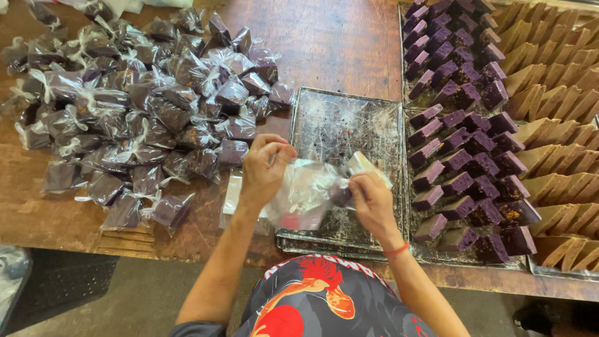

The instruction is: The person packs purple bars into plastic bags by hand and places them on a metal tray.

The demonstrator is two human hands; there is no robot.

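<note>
**Bagging purple cake slices at a wooden table**

Closest to the lens: a dark shirt (324, 299) with a red and orange print, both forearms reaching out from it. Red band (397, 251) on the right wrist.

Left hand (265, 167): fingers curled, pinching the upper edge of a clear plastic bag (306, 195). Right hand (371, 200): fingers closed on the bag's other end, where a purple slice (341, 195) sits inside. Bag is held just above the near edge of an empty metal tray (343, 131), which is smeared with crumbs.

Right of that tray: rows of unwrapped purple slices (465, 156) on further trays. Beyond them, at the far right, rows of brown slices (555, 93).

Left side of the wooden table (331, 43): a large heap of bagged purple slices (137, 106), each tied shut. A few flat clear bags (232, 193) lie just beside the left wrist.
</note>
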